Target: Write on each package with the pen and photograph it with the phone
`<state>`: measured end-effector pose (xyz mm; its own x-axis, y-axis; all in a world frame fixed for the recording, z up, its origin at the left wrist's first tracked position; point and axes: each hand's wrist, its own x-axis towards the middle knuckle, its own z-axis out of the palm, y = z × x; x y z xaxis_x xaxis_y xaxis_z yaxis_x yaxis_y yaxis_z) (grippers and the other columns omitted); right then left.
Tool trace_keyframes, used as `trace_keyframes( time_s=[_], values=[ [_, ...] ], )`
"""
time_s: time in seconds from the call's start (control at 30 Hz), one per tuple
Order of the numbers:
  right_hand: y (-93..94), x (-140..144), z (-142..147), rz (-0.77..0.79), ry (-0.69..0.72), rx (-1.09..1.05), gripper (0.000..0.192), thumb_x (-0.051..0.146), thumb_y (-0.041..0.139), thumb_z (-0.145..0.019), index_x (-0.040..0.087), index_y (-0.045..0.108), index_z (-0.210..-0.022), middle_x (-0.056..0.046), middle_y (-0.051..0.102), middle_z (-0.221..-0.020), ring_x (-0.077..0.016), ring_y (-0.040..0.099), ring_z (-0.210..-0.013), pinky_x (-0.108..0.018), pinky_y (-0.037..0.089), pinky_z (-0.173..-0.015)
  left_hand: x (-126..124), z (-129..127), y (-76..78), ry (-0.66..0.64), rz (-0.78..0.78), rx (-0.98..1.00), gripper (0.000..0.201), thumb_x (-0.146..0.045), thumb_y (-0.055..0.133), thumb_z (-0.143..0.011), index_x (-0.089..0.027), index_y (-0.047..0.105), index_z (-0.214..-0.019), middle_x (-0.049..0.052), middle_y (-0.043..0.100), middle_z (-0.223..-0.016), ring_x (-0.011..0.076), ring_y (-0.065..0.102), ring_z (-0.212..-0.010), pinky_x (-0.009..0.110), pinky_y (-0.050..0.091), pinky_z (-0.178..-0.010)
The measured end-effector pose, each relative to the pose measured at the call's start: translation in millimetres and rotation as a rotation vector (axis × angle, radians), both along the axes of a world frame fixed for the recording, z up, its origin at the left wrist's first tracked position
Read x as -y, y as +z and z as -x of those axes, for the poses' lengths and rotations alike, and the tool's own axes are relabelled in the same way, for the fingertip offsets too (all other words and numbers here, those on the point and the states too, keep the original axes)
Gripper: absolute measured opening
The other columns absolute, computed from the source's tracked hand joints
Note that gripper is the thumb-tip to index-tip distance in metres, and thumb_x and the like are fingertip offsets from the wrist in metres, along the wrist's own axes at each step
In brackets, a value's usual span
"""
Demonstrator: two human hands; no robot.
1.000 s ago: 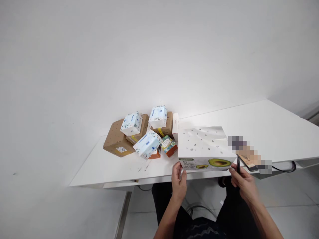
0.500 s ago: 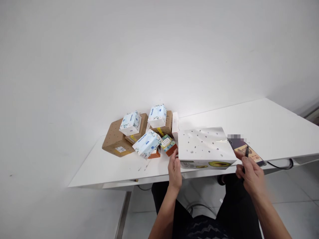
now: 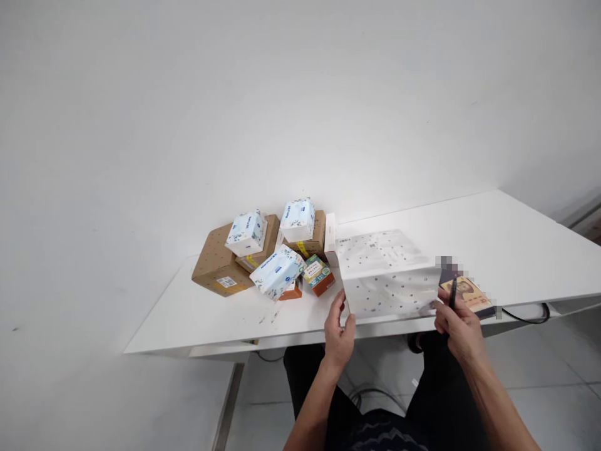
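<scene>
A white box [image 3: 392,291] with small grey printed marks stands at the front edge of the table, two of its plain faces turned to me. My left hand [image 3: 340,332] grips its lower left edge, thumb in front and fingers along the side. At the box's lower right corner, my right hand [image 3: 462,329] is closed round a black pen [image 3: 453,293] that points upward. Its fingertips touch the box or come very close to it. Just beyond that hand lies a dark flat phone-like thing with a yellowish portrait picture [image 3: 469,293], partly covered by the hand.
To the left on the white table [image 3: 188,329] are brown cardboard boxes [image 3: 218,254] with tissue packs [image 3: 277,270] on and before them. A green and orange carton [image 3: 319,275] sits near my left hand. A black cable [image 3: 530,319] hangs at the front edge; the wall stands behind.
The white box has turned: its avocado-printed side no longer shows, and a plain patterned face is toward me. My left hand has shifted slightly right, my right hand slightly left, still with the pen.
</scene>
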<state>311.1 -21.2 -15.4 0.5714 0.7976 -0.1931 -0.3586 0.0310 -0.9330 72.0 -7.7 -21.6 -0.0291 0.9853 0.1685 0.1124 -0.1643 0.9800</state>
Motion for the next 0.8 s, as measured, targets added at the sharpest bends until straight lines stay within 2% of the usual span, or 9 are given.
trace_keyframes(
  time_s=[0.07,0.13,0.27,0.43,0.53,0.6,0.67,0.73,0.8],
  values=[
    [-9.9,0,1,0.032,0.000,-0.072,0.035,0.031,0.080,-0.060,0.017,0.067,-0.090,0.011,0.036,-0.047,-0.0038,0.027,-0.040,-0.019,0.026,-0.035,2,0,-11.4,0.003,0.065,0.014,0.046,-0.030,0.055,-0.085,-0.021,0.053,-0.130,0.011,0.057,-0.134,0.0239,0.054,-0.122,0.041,0.042,-0.105],
    [-16.1,2,2,0.033,0.005,-0.120,0.030,0.031,0.080,-0.061,0.018,0.065,-0.084,0.011,0.036,-0.048,-0.0033,0.027,-0.039,-0.017,0.026,-0.035,5,0,-16.0,0.000,0.107,0.046,0.046,-0.031,0.054,-0.085,-0.019,0.052,-0.129,0.011,0.059,-0.131,0.0225,0.057,-0.118,0.039,0.043,-0.103],
    [-16.1,6,3,0.008,-0.019,-0.155,0.026,0.031,0.080,-0.063,0.018,0.062,-0.079,0.010,0.038,-0.050,-0.0029,0.028,-0.039,-0.017,0.027,-0.035,9,0,-10.5,0.088,0.091,0.064,0.043,-0.033,0.053,-0.086,-0.020,0.052,-0.128,0.011,0.058,-0.131,0.0211,0.056,-0.120,0.036,0.043,-0.103],
    [1.7,7,4,0.010,-0.006,-0.158,0.024,0.036,0.073,-0.072,0.017,0.067,-0.085,0.005,0.054,-0.070,-0.0005,0.028,-0.039,-0.019,0.028,-0.034,12,0,3.6,0.246,-0.110,0.057,0.032,-0.036,0.049,-0.091,-0.024,0.056,-0.119,0.010,0.055,-0.129,0.0215,0.056,-0.116,0.037,0.049,-0.095],
    [12.9,8,2,0.022,-0.021,-0.129,0.028,0.042,0.064,-0.080,0.018,0.069,-0.093,-0.002,0.062,-0.096,0.0012,0.027,-0.038,-0.020,0.027,-0.033,13,0,11.7,0.244,-0.285,-0.084,0.026,-0.033,0.047,-0.093,-0.024,0.059,-0.114,0.010,0.052,-0.128,0.0240,0.051,-0.122,0.042,0.046,-0.099],
    [17.6,7,-1,0.022,-0.019,-0.110,0.032,0.046,0.058,-0.083,0.020,0.069,-0.096,-0.004,0.063,-0.105,0.0016,0.027,-0.037,-0.020,0.026,-0.032,12,-2,17.1,0.225,-0.335,-0.172,0.028,-0.033,0.047,-0.093,-0.024,0.058,-0.117,0.011,0.051,-0.129,0.0252,0.047,-0.124,0.044,0.042,-0.102],
    [20.1,7,-3,0.017,-0.003,-0.082,0.036,0.050,0.056,-0.083,0.021,0.068,-0.099,-0.004,0.063,-0.105,0.0014,0.027,-0.037,-0.020,0.026,-0.032,10,-6,22.3,0.192,-0.281,-0.182,0.035,-0.034,0.047,-0.093,-0.024,0.051,-0.127,0.012,0.049,-0.133,0.0249,0.048,-0.124,0.042,0.043,-0.101],
    [20.5,7,-3,0.004,0.010,-0.033,0.038,0.052,0.058,-0.082,0.021,0.068,-0.102,-0.005,0.062,-0.106,0.0012,0.028,-0.038,-0.020,0.027,-0.032,6,-10,26.7,0.158,-0.151,-0.149,0.044,-0.038,0.045,-0.094,-0.024,0.041,-0.136,0.012,0.047,-0.136,0.0236,0.049,-0.122,0.040,0.045,-0.098],
    [19.0,6,-1,-0.014,0.015,0.032,0.040,0.053,0.060,-0.081,0.021,0.067,-0.104,-0.005,0.062,-0.103,0.0007,0.028,-0.040,-0.020,0.028,-0.033,3,-13,30.0,0.150,-0.044,-0.137,0.046,-0.041,0.044,-0.095,-0.023,0.039,-0.137,0.012,0.048,-0.136,0.0231,0.049,-0.123,0.040,0.043,-0.100]
  ],
)
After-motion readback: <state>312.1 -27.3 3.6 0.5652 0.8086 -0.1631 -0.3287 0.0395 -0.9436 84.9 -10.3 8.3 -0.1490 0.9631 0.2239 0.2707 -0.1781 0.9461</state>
